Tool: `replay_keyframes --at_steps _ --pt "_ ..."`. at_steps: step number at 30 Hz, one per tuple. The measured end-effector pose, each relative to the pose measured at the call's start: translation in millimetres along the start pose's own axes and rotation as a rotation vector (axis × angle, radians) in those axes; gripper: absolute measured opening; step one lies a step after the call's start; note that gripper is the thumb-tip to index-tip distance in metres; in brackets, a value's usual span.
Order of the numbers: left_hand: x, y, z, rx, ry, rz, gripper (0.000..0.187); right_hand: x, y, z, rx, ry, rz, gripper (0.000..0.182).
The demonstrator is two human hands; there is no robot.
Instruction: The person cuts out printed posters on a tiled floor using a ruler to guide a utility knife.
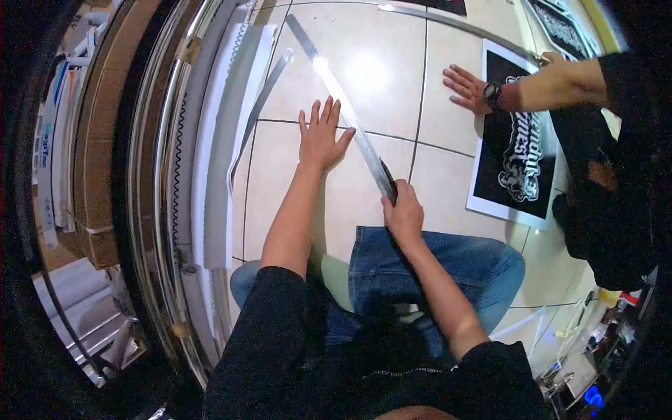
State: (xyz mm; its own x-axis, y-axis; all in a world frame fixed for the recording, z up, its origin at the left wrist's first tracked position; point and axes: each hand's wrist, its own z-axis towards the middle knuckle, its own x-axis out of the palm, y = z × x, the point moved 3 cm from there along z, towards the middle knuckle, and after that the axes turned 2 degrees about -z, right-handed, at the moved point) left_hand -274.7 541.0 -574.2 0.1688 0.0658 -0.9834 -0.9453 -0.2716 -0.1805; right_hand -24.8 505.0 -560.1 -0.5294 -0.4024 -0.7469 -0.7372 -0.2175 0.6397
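Note:
A long metal ruler (348,108) lies slantwise over the pale tiled floor, catching the light. My left hand (322,140) rests flat on the tiles left of it, fingers spread, the thumb tip right at the ruler's edge. At the near end, my right hand (404,213) is closed round the ruler. A slim black thing (386,171) sticks out of that same hand along the ruler's right side; I cannot tell its kind. My bent knee in blue jeans (448,262) is just below the right hand.
Another person's hand (470,91), with a watch, lies spread on the tiles beside a black-and-white lettered print (521,140). A thin grey strip (269,87) and white sheet material (213,161) are at left, near metal rails (164,154). Cluttered items (602,350) sit at lower right.

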Motion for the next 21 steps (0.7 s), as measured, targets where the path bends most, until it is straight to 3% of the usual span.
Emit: replay_keyframes --at_steps 4,8,13,16,21 --pt "1 7 -4 -0.023 -0.136 -0.256 0.074 -4 5 8 0.152 0.039 0.057 0.043" --pt "-3 12 -8 -0.073 -0.191 -0.384 0.071 -5 8 13 0.171 0.138 0.022 0.036" --pt "-6 20 -8 -0.082 -0.318 -0.635 0.095 -5 35 -11 -0.003 0.107 -0.177 0.027" --pt "-3 20 -9 -0.107 -0.325 -0.775 0.094 -1 57 -27 -0.145 0.175 -0.16 0.028" --pt "11 33 -3 -0.081 -0.206 -0.385 0.089 20 49 -31 -0.186 0.149 0.087 0.023"
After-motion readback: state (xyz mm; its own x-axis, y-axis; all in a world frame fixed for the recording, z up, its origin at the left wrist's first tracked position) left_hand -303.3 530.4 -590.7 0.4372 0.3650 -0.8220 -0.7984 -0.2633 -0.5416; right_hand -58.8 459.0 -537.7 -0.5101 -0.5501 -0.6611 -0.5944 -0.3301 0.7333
